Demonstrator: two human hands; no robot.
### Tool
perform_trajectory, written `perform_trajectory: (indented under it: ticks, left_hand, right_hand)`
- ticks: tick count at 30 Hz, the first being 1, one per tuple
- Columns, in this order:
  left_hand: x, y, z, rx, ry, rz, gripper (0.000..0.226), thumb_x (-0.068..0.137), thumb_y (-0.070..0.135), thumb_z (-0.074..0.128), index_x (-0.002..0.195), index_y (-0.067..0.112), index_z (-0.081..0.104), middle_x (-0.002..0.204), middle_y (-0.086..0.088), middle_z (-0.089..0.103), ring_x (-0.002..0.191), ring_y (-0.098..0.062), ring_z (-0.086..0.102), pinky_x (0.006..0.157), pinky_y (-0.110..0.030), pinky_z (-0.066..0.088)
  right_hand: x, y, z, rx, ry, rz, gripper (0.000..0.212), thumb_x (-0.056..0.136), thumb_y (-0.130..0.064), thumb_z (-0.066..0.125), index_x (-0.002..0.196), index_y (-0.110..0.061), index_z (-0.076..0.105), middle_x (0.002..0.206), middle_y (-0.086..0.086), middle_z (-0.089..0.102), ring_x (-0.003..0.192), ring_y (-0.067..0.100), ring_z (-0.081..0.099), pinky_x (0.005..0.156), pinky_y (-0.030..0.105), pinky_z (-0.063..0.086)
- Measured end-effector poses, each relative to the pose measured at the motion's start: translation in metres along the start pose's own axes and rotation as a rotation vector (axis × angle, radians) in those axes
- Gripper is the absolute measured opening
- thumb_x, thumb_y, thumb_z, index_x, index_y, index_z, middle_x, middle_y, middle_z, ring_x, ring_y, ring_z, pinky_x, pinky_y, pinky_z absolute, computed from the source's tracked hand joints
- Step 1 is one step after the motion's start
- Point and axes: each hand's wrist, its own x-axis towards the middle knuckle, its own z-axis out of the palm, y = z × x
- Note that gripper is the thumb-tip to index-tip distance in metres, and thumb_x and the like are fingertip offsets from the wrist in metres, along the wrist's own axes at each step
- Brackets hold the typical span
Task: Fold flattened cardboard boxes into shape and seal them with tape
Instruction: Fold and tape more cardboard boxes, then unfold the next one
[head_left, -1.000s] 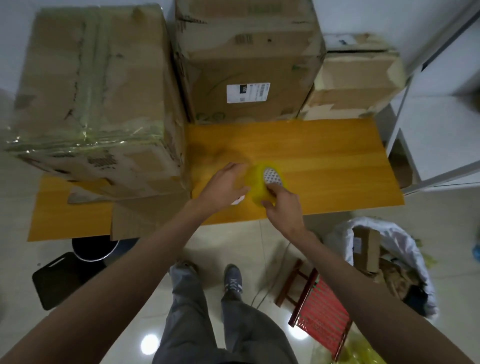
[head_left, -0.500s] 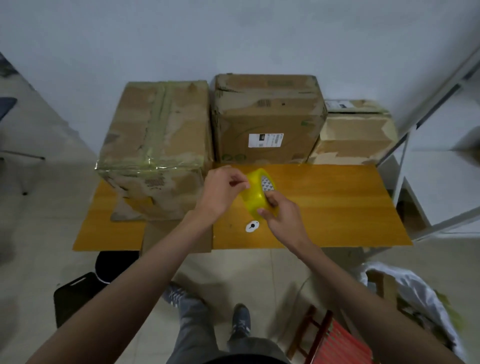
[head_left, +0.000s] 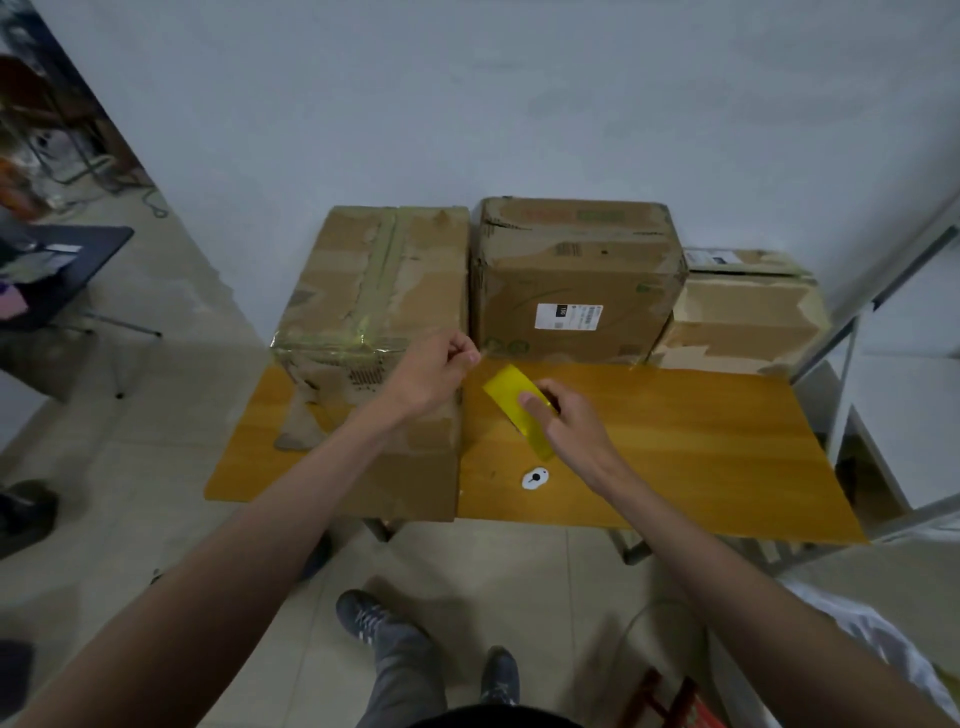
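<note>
Head view. The right hand (head_left: 566, 415) grips a roll of glossy yellow tape (head_left: 514, 402), seen nearly edge-on so that its band reads as a slanted, smooth strip; the fingers curl over the roll's near side and hide its core. The left hand (head_left: 436, 371) is raised just left of and slightly above the roll, thumb and forefinger pinched together. A faint translucent strip seems to run from that pinch toward the roll, but it is too thin to confirm.

Directly behind and below the left hand stands the left cardboard box (head_left: 374, 291), matte brown, scuffed and creased, its top seam and front edge banded with wrinkled shiny tape. Beyond the two hands, away from the person, stands the middle cardboard box (head_left: 574, 275), squarer, with a white printed label on its front. To the right of the gripped roll and further back sits the low right box (head_left: 748, 312), torn pale at its faces.

All three boxes rest on a wooden table (head_left: 675, 441) with a smooth orange grain. Just below the right hand's grip a small white oval tag (head_left: 535, 478) with a dark spot lies flat on the table.
</note>
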Motion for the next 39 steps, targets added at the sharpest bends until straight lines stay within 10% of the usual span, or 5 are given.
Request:
perform_trajectory:
  ticks: [5,9,17,23,39]
  left_hand:
    - [0.003,0.004,-0.023,-0.128,0.028,-0.066,0.016,0.089,0.014,0.073,0.078,0.014,0.062,0.074,-0.01,0.065,0.071,-0.016,0.054,0.067,-0.029,0.041]
    - [0.005,0.001,-0.045,-0.118,0.106,-0.16,0.017,0.093,0.012,0.069,0.079,0.008,0.061,0.062,0.001,0.052,0.059,-0.008,0.045,0.053,-0.013,0.034]
    - [-0.019,-0.076,-0.106,-0.223,0.334,-0.346,0.04,0.091,0.022,0.067,0.058,0.007,0.053,0.057,-0.003,0.049,0.061,-0.016,0.049,0.072,-0.031,0.047]
    - [-0.026,-0.142,-0.14,-0.335,0.367,-0.48,0.046,0.089,0.03,0.071,0.049,0.015,0.053,0.052,0.004,0.05,0.055,-0.014,0.05,0.073,-0.034,0.046]
    - [0.003,-0.194,-0.159,-0.417,0.508,-0.702,0.049,0.075,0.037,0.087,0.058,0.008,0.051,0.064,-0.008,0.051,0.064,-0.022,0.051,0.065,-0.035,0.048]
  right_hand:
    - [-0.003,-0.017,0.005,0.073,-0.053,-0.002,0.032,0.095,-0.048,0.058,0.105,-0.019,0.066,0.093,0.01,0.069,0.081,0.024,0.065,0.071,0.045,0.052]
    - [0.002,-0.033,-0.006,0.065,-0.175,-0.021,0.044,0.075,-0.046,0.083,0.108,-0.027,0.06,0.1,-0.005,0.067,0.086,0.011,0.067,0.073,0.038,0.057]
    - [0.044,-0.088,0.001,-0.268,-0.195,-0.359,0.048,0.078,-0.031,0.078,0.114,-0.032,0.047,0.105,-0.014,0.053,0.08,0.016,0.055,0.059,0.037,0.042]
    - [0.093,-0.135,0.053,-0.501,-0.263,-0.446,0.065,0.076,-0.051,0.078,0.133,-0.032,0.054,0.14,-0.003,0.053,0.128,0.021,0.046,0.099,0.038,0.043]
    - [0.162,-0.187,0.137,-0.743,-0.34,-0.473,0.06,0.072,-0.041,0.081,0.126,-0.025,0.061,0.096,-0.01,0.049,0.088,0.011,0.047,0.052,0.02,0.029]
